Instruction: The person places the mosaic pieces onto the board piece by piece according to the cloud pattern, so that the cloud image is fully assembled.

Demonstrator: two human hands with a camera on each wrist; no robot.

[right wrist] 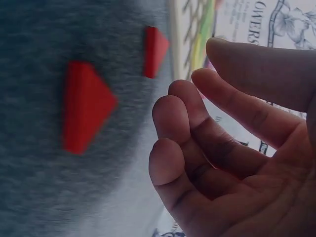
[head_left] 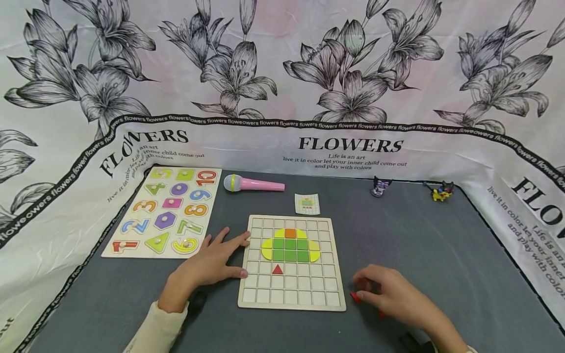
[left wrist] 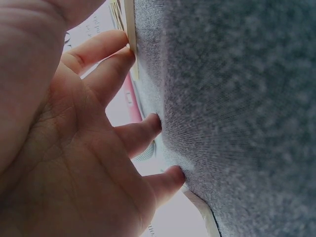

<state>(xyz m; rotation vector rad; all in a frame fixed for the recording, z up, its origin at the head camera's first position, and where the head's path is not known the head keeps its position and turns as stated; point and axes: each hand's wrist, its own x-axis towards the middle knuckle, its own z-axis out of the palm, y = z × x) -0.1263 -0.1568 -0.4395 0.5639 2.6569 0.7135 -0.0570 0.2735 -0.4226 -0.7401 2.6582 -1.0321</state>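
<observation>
A wooden grid board (head_left: 291,295) lies in the middle of the grey table. It carries a figure of green, yellow and orange tiles (head_left: 290,246), with a red triangle (head_left: 277,269) below them. My left hand (head_left: 211,264) lies flat beside the board, fingers spread and fingertips against its left edge (left wrist: 130,34). My right hand (head_left: 390,293) hovers right of the board, fingers loosely curled (right wrist: 197,143), holding nothing. Just under its fingertips a loose red triangle (head_left: 354,297) (right wrist: 154,51) lies on the cloth, and a second red triangle (right wrist: 85,113) lies close by.
A number puzzle board (head_left: 165,212) sits at the far left, with a pink toy microphone (head_left: 253,184) and a small pattern card (head_left: 307,204) behind the grid board. Two small toy figures (head_left: 380,187) (head_left: 441,192) stand at the back right. Flower-printed cloth walls the table.
</observation>
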